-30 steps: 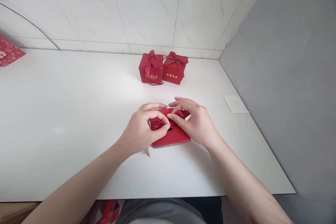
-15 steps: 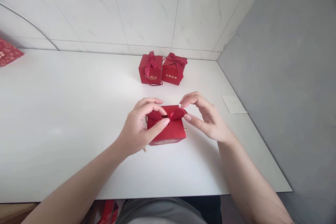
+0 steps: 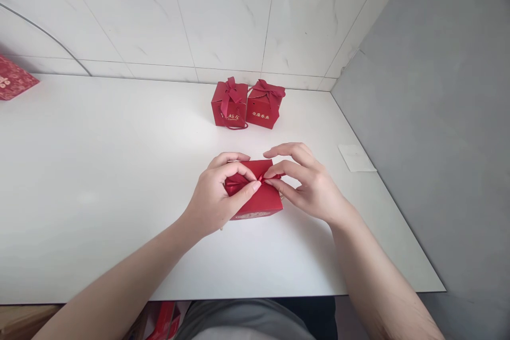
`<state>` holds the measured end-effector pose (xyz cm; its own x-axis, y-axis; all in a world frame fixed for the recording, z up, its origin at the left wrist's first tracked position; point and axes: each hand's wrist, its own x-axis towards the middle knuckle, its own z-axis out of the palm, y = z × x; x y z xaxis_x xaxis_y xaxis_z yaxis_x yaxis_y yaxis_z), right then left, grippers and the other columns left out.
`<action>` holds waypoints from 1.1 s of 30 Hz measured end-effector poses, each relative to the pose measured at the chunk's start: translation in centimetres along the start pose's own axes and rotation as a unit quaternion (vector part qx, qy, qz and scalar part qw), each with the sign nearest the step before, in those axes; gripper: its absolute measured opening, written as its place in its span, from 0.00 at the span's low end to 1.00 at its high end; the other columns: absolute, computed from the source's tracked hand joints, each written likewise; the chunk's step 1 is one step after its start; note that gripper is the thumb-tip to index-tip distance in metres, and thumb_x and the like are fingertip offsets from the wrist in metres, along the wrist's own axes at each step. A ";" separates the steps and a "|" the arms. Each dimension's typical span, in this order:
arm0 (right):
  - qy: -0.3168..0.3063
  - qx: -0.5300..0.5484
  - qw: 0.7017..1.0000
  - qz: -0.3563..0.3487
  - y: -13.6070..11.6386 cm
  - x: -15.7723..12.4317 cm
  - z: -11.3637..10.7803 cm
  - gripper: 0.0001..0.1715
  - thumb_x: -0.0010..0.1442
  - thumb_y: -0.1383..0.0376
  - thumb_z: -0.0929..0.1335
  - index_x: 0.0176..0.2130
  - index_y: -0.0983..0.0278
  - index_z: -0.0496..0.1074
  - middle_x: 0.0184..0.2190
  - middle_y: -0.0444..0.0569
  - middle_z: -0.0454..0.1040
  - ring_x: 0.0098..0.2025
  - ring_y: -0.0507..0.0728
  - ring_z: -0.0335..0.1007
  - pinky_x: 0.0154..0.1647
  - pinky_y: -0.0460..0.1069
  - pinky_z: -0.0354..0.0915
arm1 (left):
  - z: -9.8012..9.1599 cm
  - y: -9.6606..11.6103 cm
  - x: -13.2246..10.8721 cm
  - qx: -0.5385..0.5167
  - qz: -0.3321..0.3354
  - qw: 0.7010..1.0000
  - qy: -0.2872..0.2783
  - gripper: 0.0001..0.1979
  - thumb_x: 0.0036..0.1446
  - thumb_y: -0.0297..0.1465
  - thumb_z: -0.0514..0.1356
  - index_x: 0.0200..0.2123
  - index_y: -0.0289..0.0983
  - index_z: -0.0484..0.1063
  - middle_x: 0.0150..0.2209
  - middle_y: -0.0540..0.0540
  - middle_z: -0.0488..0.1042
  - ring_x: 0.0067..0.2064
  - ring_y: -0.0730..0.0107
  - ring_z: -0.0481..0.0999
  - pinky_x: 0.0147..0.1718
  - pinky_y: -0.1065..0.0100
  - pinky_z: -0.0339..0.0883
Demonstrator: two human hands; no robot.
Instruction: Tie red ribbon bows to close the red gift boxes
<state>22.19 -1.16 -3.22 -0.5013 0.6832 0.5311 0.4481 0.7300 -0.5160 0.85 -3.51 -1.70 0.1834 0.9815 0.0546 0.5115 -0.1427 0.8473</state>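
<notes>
Box: a small red box (image 3: 261, 201) sits at the centre of the frame on a white table (image 3: 99, 170), gold print on its near face, both hands on its top
Ribbon: a red ribbon (image 3: 235, 185) lies bunched across the lid, one loop showing between the left thumb and forefinger
Left hand: the left hand (image 3: 211, 203) comes in from the lower left; thumb and forefinger are closed in a pinch on the ribbon at mid-lid, the other fingers curled behind
Right hand: the right hand (image 3: 316, 188) comes in from the lower right; thumb and forefinger meet tip to tip on the ribbon, touching the left fingertips, the remaining fingers arched loosely above the box
Behind: a pair of boxes (image 3: 229, 109), red with tied bows, stands side by side above centre, near the tiled wall (image 3: 223, 10)
Right: a white card (image 3: 356, 158) lies flat near the table's right edge, by a grey wall (image 3: 438, 117)
Upper left: a red patterned item (image 3: 11, 78) is cut off by the frame's edge
</notes>
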 end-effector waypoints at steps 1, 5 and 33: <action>0.001 -0.009 1.000 -0.009 -0.1 0.0 0.0 0.07 0.66 0.69 0.67 0.39 0.57 0.73 0.52 0.52 0.72 0.54 0.62 0.68 0.52 0.62 0.70 | 0.0 0.0 0.0 0.000 -0.003 1.000 0.003 0.07 0.57 0.38 0.64 0.33 0.42 0.78 0.54 0.45 0.71 0.48 0.57 0.78 0.43 0.57 0.80; -0.001 -0.003 0.999 -0.032 -0.4 0.1 0.0 0.08 0.66 0.69 0.67 0.39 0.57 0.73 0.51 0.52 0.72 0.54 0.62 0.68 0.52 0.62 0.71 | 0.0 -0.2 -0.1 -0.022 -0.036 0.999 -0.001 0.09 0.57 0.40 0.63 0.32 0.41 0.78 0.56 0.45 0.71 0.43 0.59 0.79 0.18 0.70 0.75; -0.127 0.252 0.955 0.089 -0.6 -0.1 -1.6 0.04 0.63 0.62 0.71 0.36 0.59 0.72 0.59 0.51 0.70 0.62 0.64 0.64 0.56 0.58 0.68 | -1.1 -0.6 0.8 -0.069 -0.061 0.993 -0.077 0.11 0.58 0.42 0.63 0.32 0.40 0.77 0.59 0.47 0.70 0.52 0.55 0.76 0.36 0.64 0.77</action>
<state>23.16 -1.63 -1.89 -0.6426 0.7218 0.2569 0.1628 0.4563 -0.8748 -0.26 -2.51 -1.56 0.2583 0.9580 -0.1247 0.4192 0.0052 0.9079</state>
